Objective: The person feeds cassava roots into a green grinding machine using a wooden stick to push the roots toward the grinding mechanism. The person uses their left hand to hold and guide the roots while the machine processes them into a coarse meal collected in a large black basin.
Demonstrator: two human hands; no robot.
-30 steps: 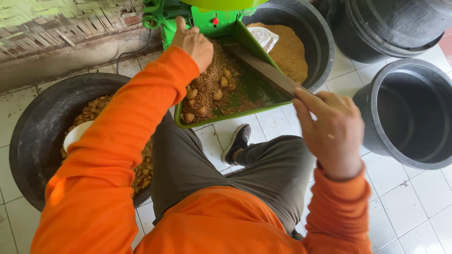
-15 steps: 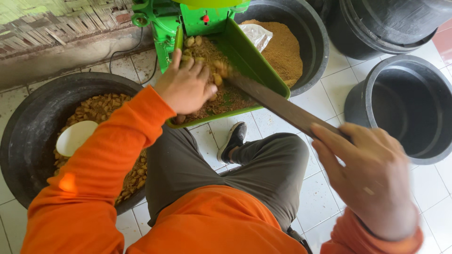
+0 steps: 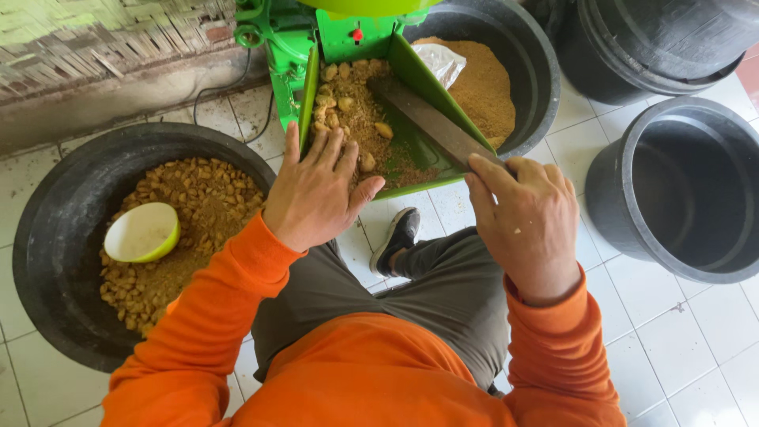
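Note:
A green feed tray point(image 3: 431, 93) of a green machine point(image 3: 289, 47) holds brown lumps and crumbs point(image 3: 356, 111). My left hand point(image 3: 316, 190) lies flat with fingers spread on the near end of the lump pile, holding nothing. My right hand point(image 3: 526, 221) grips the near end of a flat brown wooden stick point(image 3: 431, 120), whose far end rests among the lumps in the tray. Both arms wear orange sleeves. I sit with grey trousers and a black shoe point(image 3: 395, 237) under the tray.
A black tub point(image 3: 47, 237) at left holds brown lumps and a light green bowl point(image 3: 142, 231). Behind the tray a black tub point(image 3: 531, 55) holds fine brown powder and a plastic bag point(image 3: 439, 62). Black tubs point(image 3: 684, 190) with nothing visible inside stand at right on white floor tiles.
My left hand has drawn back from deep in the tray to its near end. My right hand moved closer to the tray, keeping hold of the stick.

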